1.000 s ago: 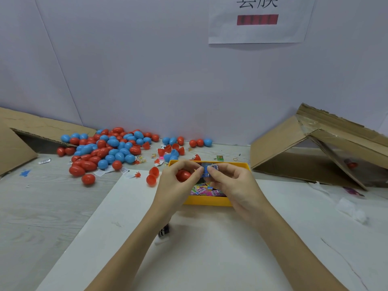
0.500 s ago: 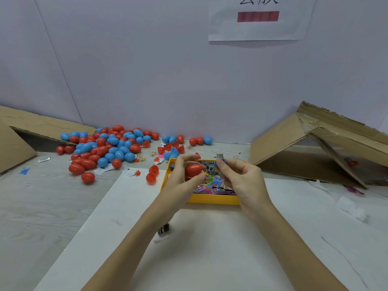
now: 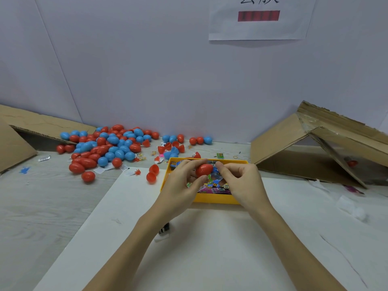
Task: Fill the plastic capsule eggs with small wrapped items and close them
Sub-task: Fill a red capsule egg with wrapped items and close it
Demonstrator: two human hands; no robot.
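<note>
My left hand (image 3: 180, 183) grips a red capsule egg (image 3: 203, 169) over the yellow tray (image 3: 216, 198), which holds several small colourful wrapped items (image 3: 212, 185). Just right of the egg, my right hand (image 3: 241, 181) has its thumb and forefinger pinched together at the egg's end; whether a wrapped item sits between them is hidden. An open red egg (image 3: 152, 173), its two halves joined, lies on the white sheet left of the tray. A pile of several closed red and blue eggs (image 3: 109, 148) covers the table at the back left.
A white sheet (image 3: 189, 248) covers the near table. Cardboard flaps lean at the far left (image 3: 12, 143) and at the right (image 3: 315, 148). Loose egg halves and wrappers (image 3: 172, 149) lie behind the tray. A small dark object (image 3: 164, 229) sits under my left forearm.
The egg in my left hand has gone from a partly hidden red half to a whole red egg turned sideways. My right hand has moved in closer to its end.
</note>
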